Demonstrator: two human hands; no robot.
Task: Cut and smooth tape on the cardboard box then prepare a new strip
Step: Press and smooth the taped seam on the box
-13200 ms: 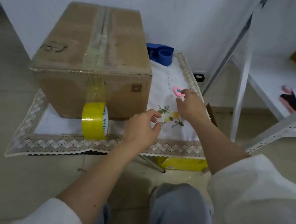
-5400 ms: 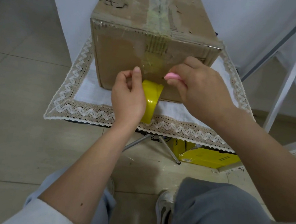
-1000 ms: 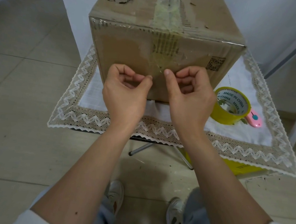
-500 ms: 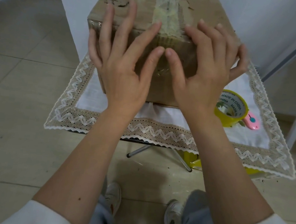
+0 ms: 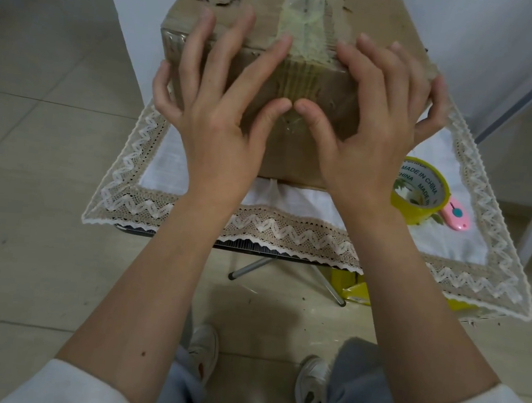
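Cardboard box (image 5: 360, 11): left hand (image 5: 213, 123), right hand (image 5: 366, 139) now spread flat, fists uncurled.

table (image 5: 285, 256): I see a dark edge and folding metal legs under the cloth
cloth (image 5: 291, 233): white, zigzag lace border, covers the table
box (image 5: 332, 87): cardboard, sits on the cloth, far side
tape roll (image 5: 420, 193): yellow, flat on the cloth right of the box
cutter (image 5: 457, 215): pink, touching the roll's right side
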